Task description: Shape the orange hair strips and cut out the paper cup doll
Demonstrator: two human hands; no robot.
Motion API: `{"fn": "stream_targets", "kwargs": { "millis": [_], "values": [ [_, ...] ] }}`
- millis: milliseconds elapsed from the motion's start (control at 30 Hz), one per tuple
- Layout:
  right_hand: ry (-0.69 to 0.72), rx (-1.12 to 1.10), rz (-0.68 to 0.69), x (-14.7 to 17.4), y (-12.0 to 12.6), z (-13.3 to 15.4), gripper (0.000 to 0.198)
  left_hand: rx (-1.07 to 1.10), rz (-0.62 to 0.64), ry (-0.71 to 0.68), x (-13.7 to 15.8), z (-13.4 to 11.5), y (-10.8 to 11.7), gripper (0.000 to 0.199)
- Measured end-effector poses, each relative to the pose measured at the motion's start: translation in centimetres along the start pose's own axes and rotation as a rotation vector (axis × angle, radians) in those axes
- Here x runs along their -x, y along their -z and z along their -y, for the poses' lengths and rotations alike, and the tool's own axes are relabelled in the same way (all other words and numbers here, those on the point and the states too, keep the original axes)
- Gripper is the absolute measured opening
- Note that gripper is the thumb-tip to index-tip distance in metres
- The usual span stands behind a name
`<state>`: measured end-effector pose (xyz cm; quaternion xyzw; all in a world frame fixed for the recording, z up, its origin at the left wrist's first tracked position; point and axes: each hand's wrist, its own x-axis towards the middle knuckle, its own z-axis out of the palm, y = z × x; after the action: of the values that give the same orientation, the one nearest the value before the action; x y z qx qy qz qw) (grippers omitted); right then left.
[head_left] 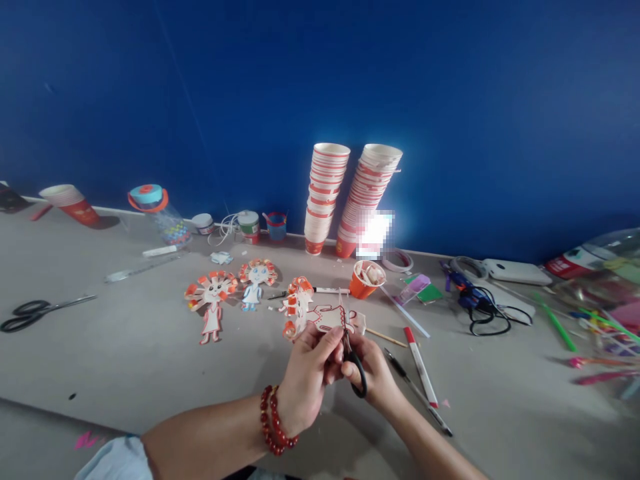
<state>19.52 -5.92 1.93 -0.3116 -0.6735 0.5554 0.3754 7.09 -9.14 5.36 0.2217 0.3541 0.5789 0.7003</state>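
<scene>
My left hand [311, 373], with red beads at the wrist, pinches a paper doll [323, 319] made of white paper with a red-drawn dress. Its curled orange-and-white hair points left. Black-handled scissors [356, 373] sit in my right hand [375, 373], fingers round the handles. The blades lie across the paper near the lower end of the dress; how far they are parted is hard to make out. Two finished-looking paper dolls lie left of my hands: one in a red-edged dress [212, 319] and one with blue outlines [252, 293].
Two tall paper cup stacks [327, 200] stand against the blue wall. An orange cup of scraps [367, 283] is just beyond my hands. A red marker [423, 370] and black pen [420, 392] lie right. Other scissors [40, 312] lie far left; a glue gun [467, 293] lies right.
</scene>
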Motion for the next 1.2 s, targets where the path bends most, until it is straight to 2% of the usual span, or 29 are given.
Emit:
{"fn": "stream_targets", "kwargs": {
  "millis": [267,367,433,467,533,567,600,633,667,733,800,933,1100,1200],
  "values": [
    [-0.024,-0.007,-0.019,0.1,0.6,0.0,0.054,0.068,0.059,0.089,-0.2,0.0,0.0,0.032],
    [-0.022,0.045,-0.052,0.0,1.3,0.1,0.054,-0.057,0.119,0.207,0.5,0.0,0.0,0.037],
    [-0.018,0.093,-0.077,0.0,1.7,0.3,0.055,-0.241,0.184,0.194,1.4,-0.3,0.3,0.039],
    [-0.024,0.096,-0.073,0.0,1.8,0.5,0.056,-0.350,0.222,0.099,1.9,-0.7,0.4,0.042],
    [-0.048,0.057,-0.045,0.0,1.8,0.8,0.058,-0.530,0.224,-0.242,2.3,-1.9,0.6,0.040],
    [-0.059,0.028,-0.025,0.0,1.8,1.0,0.058,-0.569,0.193,-0.445,2.3,-2.7,0.7,0.030],
    [-0.068,0.001,-0.004,0.0,1.7,1.1,0.059,-0.608,0.146,-0.587,2.1,-3.5,0.7,0.018],
    [-0.077,-0.021,0.013,0.0,1.7,1.2,0.059,-0.651,0.094,-0.672,1.7,-4.4,0.6,0.008],
    [-0.082,-0.037,0.027,0.1,1.6,1.3,0.059,-0.696,0.047,-0.694,1.1,-5.1,0.6,0.014],
    [-0.094,-0.067,0.057,0.2,1.5,1.3,0.060,-0.776,0.039,-0.614,-0.1,-6.2,0.5,0.024],
    [-0.106,-0.099,0.085,0.3,1.4,1.3,0.061,-0.834,0.109,-0.523,-1.0,-6.7,0.5,0.016],
    [-0.103,-0.154,0.105,0.5,1.3,1.4,0.061,-0.968,0.158,-0.523,-1.7,-6.1,0.7,0.009],
    [-0.111,-0.244,0.118,0.7,1.2,1.6,0.063,-0.887,0.171,-0.378,-1.5,-5.1,0.9,0.015],
    [-0.125,-0.281,0.128,0.8,1.0,1.6,0.064,-0.866,0.189,-0.363,-1.4,-5.0,0.8,0.017]
  ]
}}
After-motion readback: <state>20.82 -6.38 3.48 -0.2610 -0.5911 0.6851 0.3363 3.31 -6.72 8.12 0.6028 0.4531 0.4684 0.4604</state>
